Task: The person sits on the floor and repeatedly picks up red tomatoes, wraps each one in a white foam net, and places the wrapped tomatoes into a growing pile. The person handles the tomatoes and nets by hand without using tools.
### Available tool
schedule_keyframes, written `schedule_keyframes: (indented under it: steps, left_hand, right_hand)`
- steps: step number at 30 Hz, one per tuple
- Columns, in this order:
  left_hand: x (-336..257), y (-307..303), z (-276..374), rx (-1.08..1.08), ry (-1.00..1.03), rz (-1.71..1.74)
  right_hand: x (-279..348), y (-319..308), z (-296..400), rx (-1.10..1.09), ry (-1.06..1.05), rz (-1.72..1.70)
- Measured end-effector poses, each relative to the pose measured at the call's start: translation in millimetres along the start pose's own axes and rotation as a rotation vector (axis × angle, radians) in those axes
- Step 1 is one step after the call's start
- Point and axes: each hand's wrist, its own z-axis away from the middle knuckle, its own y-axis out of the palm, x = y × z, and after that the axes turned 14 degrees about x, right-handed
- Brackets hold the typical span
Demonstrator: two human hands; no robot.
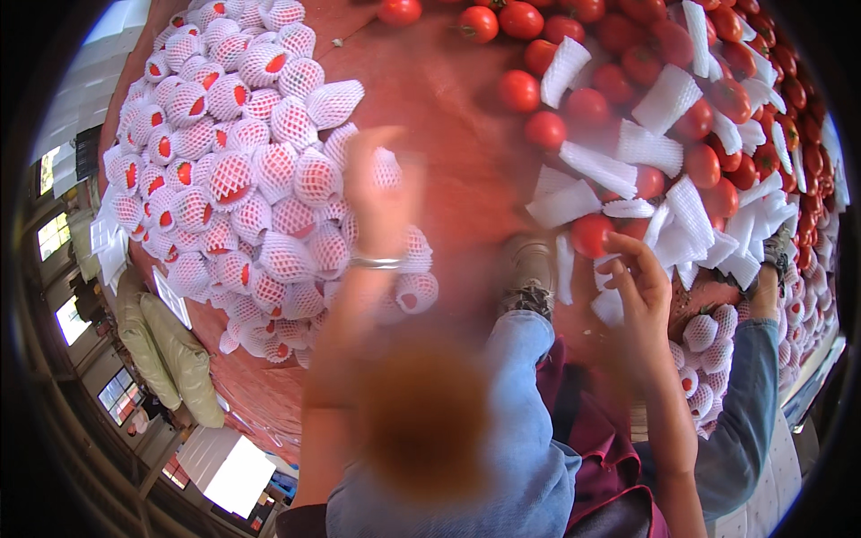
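Observation:
My left hand [385, 185], blurred and with a metal bracelet at the wrist, is over the right edge of a heap of tomatoes in white foam net sleeves [232, 176]. A foam net sleeve [386, 168] shows beside its fingers; whether the hand grips it, I cannot tell. My right hand [642, 286] has bent fingers close to a bare red tomato [592, 235], with thumb and forefinger apart and nothing seen between them. Empty foam net sleeves [689, 212] lie on and among loose tomatoes [703, 165] above and to the right of this hand.
A red sheet [457, 148] covers the floor between the heaps. My shoe [530, 269] rests near the loose sleeves. At the right, a co-worker's gloved hand [773, 259] and denim sleeve [743, 410] reach beside more sleeved tomatoes [703, 336]. Rolled green padding [165, 350] lies at the left.

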Motion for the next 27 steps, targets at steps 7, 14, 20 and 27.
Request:
schedule_keyframes:
  steps: [7, 14, 20, 27]
  left_hand:
    - [-43.1, 138.3, -32.0, 0.379, 0.275, -0.116]
    - [-87.6, 102.8, -13.9, 0.419, 0.249, 0.535]
    - [-91.1, 104.1, -4.0, 0.375, 0.032, 0.736]
    - [-101.0, 118.4, -6.8, 0.351, 0.289, 0.688]
  right_hand:
    - [-9.5, -26.9, -4.9, -0.166, -0.122, -0.055]
    - [-17.8, -58.1, -45.7, -0.121, -0.367, 0.361]
    - [-28.1, -28.6, -53.5, 0.131, -0.167, -0.125]
    - [-32.9, -65.2, -58.5, 0.592, -0.069, -0.831]
